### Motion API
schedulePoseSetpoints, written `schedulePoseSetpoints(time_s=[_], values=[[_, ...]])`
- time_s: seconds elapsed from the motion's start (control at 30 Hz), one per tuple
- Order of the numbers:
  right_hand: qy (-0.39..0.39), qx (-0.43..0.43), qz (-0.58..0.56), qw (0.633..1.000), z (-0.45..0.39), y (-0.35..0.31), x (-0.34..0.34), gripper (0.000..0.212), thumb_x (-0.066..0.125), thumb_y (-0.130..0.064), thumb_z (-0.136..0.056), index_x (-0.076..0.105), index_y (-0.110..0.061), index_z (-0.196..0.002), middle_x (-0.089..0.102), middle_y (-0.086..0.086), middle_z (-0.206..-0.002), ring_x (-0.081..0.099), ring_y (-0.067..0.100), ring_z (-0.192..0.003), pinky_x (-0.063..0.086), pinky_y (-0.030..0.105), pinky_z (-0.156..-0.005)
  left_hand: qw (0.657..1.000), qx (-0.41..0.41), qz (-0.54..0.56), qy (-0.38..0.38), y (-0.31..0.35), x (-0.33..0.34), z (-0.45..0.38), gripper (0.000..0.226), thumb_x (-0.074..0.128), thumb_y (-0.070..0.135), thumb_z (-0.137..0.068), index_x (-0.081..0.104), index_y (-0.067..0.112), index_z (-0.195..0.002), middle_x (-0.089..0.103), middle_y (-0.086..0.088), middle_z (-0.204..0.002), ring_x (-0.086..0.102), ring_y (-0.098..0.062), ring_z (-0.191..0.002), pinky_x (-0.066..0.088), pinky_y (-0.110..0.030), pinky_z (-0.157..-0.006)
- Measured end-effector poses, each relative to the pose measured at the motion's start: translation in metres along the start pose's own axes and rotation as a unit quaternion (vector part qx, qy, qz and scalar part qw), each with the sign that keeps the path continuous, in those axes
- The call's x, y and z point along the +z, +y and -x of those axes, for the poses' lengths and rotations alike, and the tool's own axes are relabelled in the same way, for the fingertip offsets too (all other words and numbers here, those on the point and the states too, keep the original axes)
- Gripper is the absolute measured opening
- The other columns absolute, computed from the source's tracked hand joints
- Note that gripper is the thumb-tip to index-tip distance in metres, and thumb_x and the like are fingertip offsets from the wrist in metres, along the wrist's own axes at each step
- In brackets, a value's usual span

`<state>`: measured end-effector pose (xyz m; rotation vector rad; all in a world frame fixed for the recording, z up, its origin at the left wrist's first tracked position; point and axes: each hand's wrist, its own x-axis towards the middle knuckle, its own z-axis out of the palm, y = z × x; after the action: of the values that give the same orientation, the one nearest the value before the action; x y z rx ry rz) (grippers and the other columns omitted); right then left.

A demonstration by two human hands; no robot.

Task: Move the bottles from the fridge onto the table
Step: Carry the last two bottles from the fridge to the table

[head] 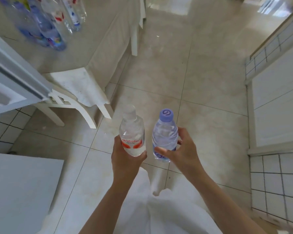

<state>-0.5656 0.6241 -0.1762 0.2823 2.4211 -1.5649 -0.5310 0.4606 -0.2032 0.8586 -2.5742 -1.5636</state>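
My left hand (123, 159) grips a clear water bottle with a red and white label (132, 132) and a clear cap, held upright over the floor. My right hand (181, 149) grips a second clear bottle with a purple cap (165, 132), also upright, close beside the first. Both bottles hang in front of my body at about waist height. At the upper left stands the table (95, 39) with a pale cloth, and several bottles (47, 24) stand on it, blurred by motion.
A white chair (78, 92) stands tucked at the table's near corner. The open fridge door (12, 76) juts in from the left edge. A white box-like surface (20, 191) fills the lower left. White cabinets and a tiled wall (277, 115) line the right side. Glossy floor tiles lie between.
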Motion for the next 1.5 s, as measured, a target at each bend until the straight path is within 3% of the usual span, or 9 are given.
schedulePoseSetpoints(time_s=[0.17, 0.33, 0.47, 0.67, 0.9, 0.97, 1.1, 1.27, 1.5], values=[[0.010, 0.005, -0.008, 1.000, -0.063, -0.036, 0.012, 0.071, 0.092, -0.024, -0.055, 0.052, -0.022, -0.113, 0.066, -0.014, -0.098, 0.065, 0.004, -0.091, 0.058, 0.030, -0.079, 1.000, 0.021, -0.022, -0.009, 0.024, -0.010, -0.077, 0.083, 0.093, 0.021, -0.053, 0.043, 0.026, -0.120, 0.060, 0.009, -0.106, 0.059, -0.015, -0.091, 0.044, -0.023, -0.080], [0.019, 0.002, -0.019, 1.000, -0.122, -0.066, 0.026, 0.073, 0.092, -0.026, -0.054, 0.051, -0.022, -0.116, 0.064, -0.019, -0.098, 0.064, -0.002, -0.090, 0.055, 0.021, -0.077, 1.000, 0.016, -0.014, -0.003, 0.046, -0.015, -0.143, 0.080, 0.092, 0.022, -0.055, 0.044, 0.024, -0.118, 0.064, 0.003, -0.107, 0.062, -0.020, -0.092, 0.051, -0.029, -0.084], [0.016, 0.012, -0.028, 0.999, -0.167, -0.083, 0.030, 0.073, 0.092, -0.026, -0.054, 0.052, -0.024, -0.116, 0.066, -0.017, -0.101, 0.065, 0.002, -0.093, 0.057, 0.029, -0.081, 1.000, -0.004, 0.002, -0.001, 0.063, -0.009, -0.185, 0.077, 0.093, 0.020, -0.054, 0.042, 0.029, -0.112, 0.062, 0.007, -0.103, 0.061, -0.017, -0.091, 0.047, -0.028, -0.082], [-0.020, 0.005, -0.026, 0.999, -0.248, -0.103, 0.027, 0.074, 0.091, -0.024, -0.056, 0.052, -0.024, -0.119, 0.064, -0.019, -0.102, 0.064, -0.005, -0.092, 0.055, 0.020, -0.077, 0.999, -0.026, -0.003, 0.026, 0.087, 0.017, -0.251, 0.078, 0.093, 0.023, -0.051, 0.043, 0.027, -0.112, 0.064, 0.005, -0.103, 0.064, -0.020, -0.092, 0.054, -0.039, -0.086], [-0.099, -0.025, 0.012, 0.995, -0.376, -0.144, 0.010, 0.071, 0.090, -0.020, -0.056, 0.052, -0.026, -0.116, 0.065, -0.027, -0.093, 0.063, -0.007, -0.088, 0.057, 0.026, -0.076, 0.993, -0.059, 0.053, 0.092, 0.139, 0.058, -0.338, 0.079, 0.092, 0.019, -0.051, 0.045, 0.028, -0.115, 0.065, 0.007, -0.103, 0.065, -0.017, -0.092, 0.054, -0.033, -0.081], [-0.121, -0.040, 0.038, 0.991, -0.407, -0.157, 0.006, 0.070, 0.090, -0.024, -0.057, 0.051, -0.029, -0.115, 0.063, -0.032, -0.092, 0.063, -0.005, -0.088, 0.058, 0.030, -0.078, 0.989, -0.071, 0.076, 0.101, 0.157, 0.067, -0.356, 0.079, 0.091, 0.014, -0.053, 0.044, 0.033, -0.113, 0.065, 0.009, -0.104, 0.065, -0.013, -0.092, 0.053, -0.025, -0.077], [-0.158, -0.073, 0.079, 0.982, -0.473, -0.190, 0.006, 0.071, 0.090, -0.028, -0.054, 0.051, -0.030, -0.113, 0.064, -0.023, -0.094, 0.064, 0.007, -0.090, 0.056, 0.042, -0.082, 0.980, -0.090, 0.110, 0.141, 0.187, 0.080, -0.397, 0.082, 0.092, 0.009, -0.054, 0.039, 0.045, -0.105, 0.062, 0.016, -0.099, 0.062, -0.004, -0.088, 0.044, -0.010, -0.070], [-0.202, -0.075, 0.089, 0.972, -0.530, -0.222, 0.026, 0.074, 0.089, -0.029, -0.050, 0.052, -0.026, -0.114, 0.067, -0.014, -0.097, 0.067, 0.011, -0.089, 0.056, 0.044, -0.081, 0.966, -0.124, 0.123, 0.189, 0.200, 0.076, -0.437, 0.078, 0.092, 0.010, -0.056, 0.037, 0.050, -0.094, 0.058, 0.024, -0.091, 0.058, 0.007, -0.082, 0.040, -0.004, -0.063], [-0.273, -0.076, 0.124, 0.951, -0.591, -0.261, 0.085, 0.067, 0.085, -0.016, -0.057, 0.050, -0.025, -0.113, 0.067, -0.006, -0.094, 0.066, 0.018, -0.086, 0.056, 0.036, -0.077, 0.951, -0.156, 0.112, 0.242, 0.186, 0.048, -0.506, 0.078, 0.092, 0.020, -0.055, 0.041, 0.036, -0.111, 0.061, 0.022, -0.093, 0.060, 0.002, -0.085, 0.041, -0.011, -0.068]])
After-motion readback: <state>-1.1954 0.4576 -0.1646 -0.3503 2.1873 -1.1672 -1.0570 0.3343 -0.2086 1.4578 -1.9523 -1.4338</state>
